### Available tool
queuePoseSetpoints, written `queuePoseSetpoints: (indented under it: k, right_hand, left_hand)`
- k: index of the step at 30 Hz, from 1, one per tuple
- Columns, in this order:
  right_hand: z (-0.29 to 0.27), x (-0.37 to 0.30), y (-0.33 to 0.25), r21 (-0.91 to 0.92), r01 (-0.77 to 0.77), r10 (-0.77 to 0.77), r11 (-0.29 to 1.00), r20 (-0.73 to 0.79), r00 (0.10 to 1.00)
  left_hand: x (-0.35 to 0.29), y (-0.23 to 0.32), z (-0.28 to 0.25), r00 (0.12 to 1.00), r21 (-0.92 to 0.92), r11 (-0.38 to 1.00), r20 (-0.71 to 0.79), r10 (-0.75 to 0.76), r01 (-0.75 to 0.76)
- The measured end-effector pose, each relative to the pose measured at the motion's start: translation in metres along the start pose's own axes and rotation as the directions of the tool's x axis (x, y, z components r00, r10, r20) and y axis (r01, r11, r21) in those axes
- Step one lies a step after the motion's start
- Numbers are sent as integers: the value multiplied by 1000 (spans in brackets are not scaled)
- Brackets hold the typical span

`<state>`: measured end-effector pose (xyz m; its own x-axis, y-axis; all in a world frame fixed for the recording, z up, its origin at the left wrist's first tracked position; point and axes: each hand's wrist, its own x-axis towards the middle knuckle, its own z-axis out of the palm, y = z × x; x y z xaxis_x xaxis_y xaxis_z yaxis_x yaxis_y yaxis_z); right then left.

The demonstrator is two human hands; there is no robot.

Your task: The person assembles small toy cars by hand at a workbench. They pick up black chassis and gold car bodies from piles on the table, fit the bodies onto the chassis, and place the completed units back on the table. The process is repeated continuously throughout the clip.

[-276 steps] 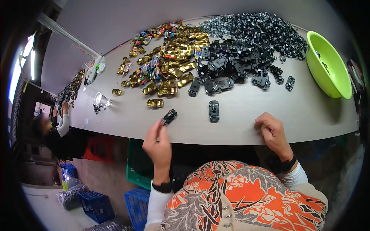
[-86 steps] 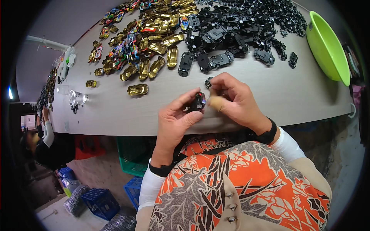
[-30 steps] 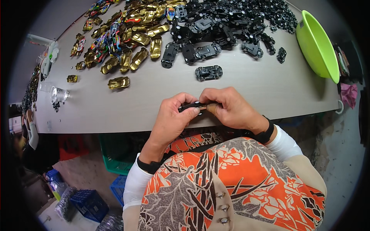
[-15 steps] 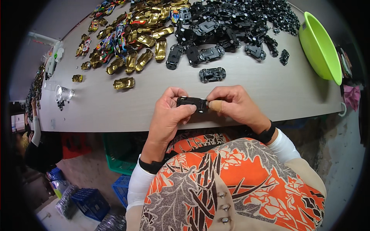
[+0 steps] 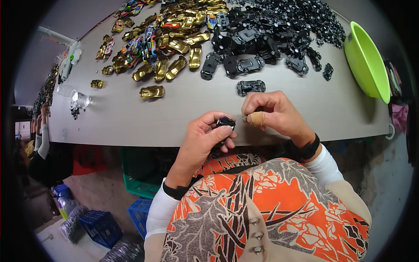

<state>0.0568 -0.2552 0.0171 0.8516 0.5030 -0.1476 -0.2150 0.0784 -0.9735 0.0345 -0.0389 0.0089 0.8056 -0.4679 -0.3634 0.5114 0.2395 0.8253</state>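
Note:
My left hand (image 5: 207, 133) is closed round a dark toy car (image 5: 226, 124) near the table's front edge. The car now shows one end, and my fingers hide much of it. Just to the right, apart from the car, the thumb and finger of my right hand (image 5: 275, 114) are pinched together. A tiny pale bit shows at their tips, too small to name. A tan wrap covers that thumb. Beyond my right hand lies a black toy car chassis (image 5: 251, 87), wheels showing. A gold toy car body (image 5: 152, 91) lies farther left.
A heap of gold and multicoloured car bodies (image 5: 176, 46) covers the back left, beside a pile of black chassis (image 5: 262, 37). A lime-green basin (image 5: 366, 63) stands at the right edge. A clear cup (image 5: 78, 99) is at the left. Another person's arm (image 5: 43, 139) shows far left.
My hands have come apart. The left hand has turned the car from lengthwise to end-on; the right has pulled away from it, still pinching. The view has shifted slightly.

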Motion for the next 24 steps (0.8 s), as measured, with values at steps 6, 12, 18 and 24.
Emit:
queuePoseSetpoints:
  k: [6,12,18,24]
  right_hand:
    - [9,2,0,57,-19,13,998,96,995]
    - [13,1,7,-198,140,-109,970,159,981]
    - [28,1,18,-461,84,-97,884,-6,995]
    - [36,9,18,-347,169,-129,923,137,982]
  left_hand:
    - [-5,2,3,999,98,995,17,-32,30]
    - [-9,0,6,998,193,980,28,-52,46]
    - [-8,-9,5,998,394,919,-54,36,-12]
    - [-26,-3,-7,997,502,865,-71,36,5]
